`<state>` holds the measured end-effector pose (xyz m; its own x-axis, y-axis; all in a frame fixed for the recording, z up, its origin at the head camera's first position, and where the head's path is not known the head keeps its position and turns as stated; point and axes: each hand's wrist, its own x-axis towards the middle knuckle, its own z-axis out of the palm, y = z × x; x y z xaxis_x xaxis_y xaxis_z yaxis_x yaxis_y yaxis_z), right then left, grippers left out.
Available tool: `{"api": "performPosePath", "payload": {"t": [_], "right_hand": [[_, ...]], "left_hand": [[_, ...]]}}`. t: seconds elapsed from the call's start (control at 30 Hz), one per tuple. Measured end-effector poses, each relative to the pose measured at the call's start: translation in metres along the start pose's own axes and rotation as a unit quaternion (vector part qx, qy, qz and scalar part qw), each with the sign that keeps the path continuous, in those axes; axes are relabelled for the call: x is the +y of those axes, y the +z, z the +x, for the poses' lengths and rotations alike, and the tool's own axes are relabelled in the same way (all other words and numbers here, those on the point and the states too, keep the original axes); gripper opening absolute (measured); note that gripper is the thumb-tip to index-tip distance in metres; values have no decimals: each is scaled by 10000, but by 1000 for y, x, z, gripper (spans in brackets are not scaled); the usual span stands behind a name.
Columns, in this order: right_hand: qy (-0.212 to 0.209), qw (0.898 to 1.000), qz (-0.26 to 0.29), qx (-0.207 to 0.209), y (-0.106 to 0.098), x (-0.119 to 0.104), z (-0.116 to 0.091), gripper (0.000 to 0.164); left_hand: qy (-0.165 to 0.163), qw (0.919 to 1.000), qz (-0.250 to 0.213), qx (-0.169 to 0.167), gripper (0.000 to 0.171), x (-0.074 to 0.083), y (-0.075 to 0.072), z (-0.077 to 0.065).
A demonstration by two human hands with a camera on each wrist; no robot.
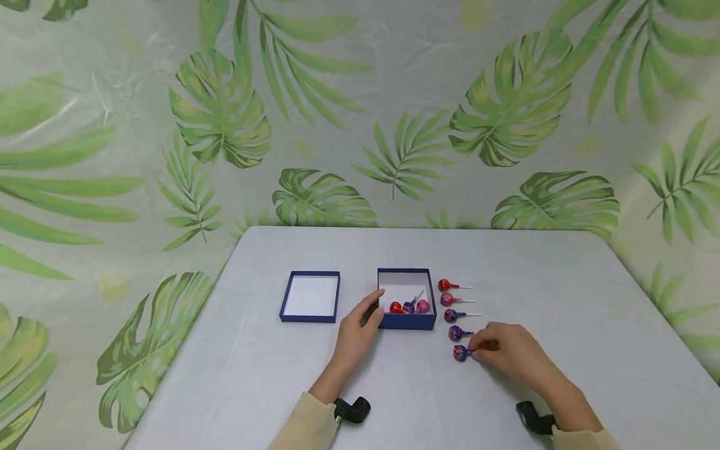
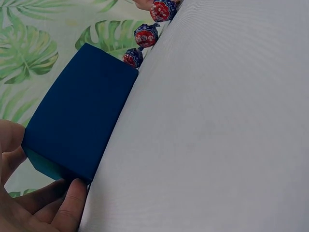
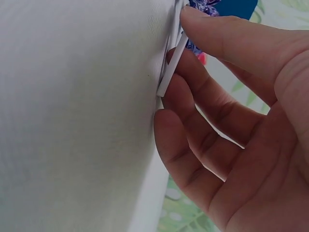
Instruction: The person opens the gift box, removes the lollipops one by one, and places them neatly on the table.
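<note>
In the head view my right hand [image 1: 509,350] pinches the stick of a purple-and-red wrapped lollipop [image 1: 461,353], nearest me in a column on the white table. The right wrist view shows the lollipop's white stick [image 3: 173,67] by the thumb and fingertips, low over the cloth. My left hand [image 1: 358,328] holds the left side of an open blue box [image 1: 407,322], thumb by its near corner. Inside the box lie several lollipops, among them a red one [image 1: 396,307] and a pink one [image 1: 422,306]. In the left wrist view, fingers [image 2: 72,205] touch the box's lower corner.
Above the held lollipop lie two purple ones [image 1: 456,332] [image 1: 451,315], a pink one [image 1: 447,299] and a red one [image 1: 444,285], sticks pointing right. A blue-rimmed lid [image 1: 310,320], white inside, lies left of the box. Behind the table [image 1: 236,375] hangs a leaf-patterned curtain [image 1: 405,94].
</note>
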<state>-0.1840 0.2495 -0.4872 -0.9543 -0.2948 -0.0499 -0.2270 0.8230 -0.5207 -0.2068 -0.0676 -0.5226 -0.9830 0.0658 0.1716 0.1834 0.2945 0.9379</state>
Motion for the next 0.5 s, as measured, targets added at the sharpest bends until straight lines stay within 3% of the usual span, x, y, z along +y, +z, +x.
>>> {"api": "performPosePath", "payload": {"t": [0.5], "right_hand": [[-126, 9996, -237, -77, -3, -1, -2, 18]], "left_hand": [[106, 9999, -60, -13, 40, 1, -1, 0]]}}
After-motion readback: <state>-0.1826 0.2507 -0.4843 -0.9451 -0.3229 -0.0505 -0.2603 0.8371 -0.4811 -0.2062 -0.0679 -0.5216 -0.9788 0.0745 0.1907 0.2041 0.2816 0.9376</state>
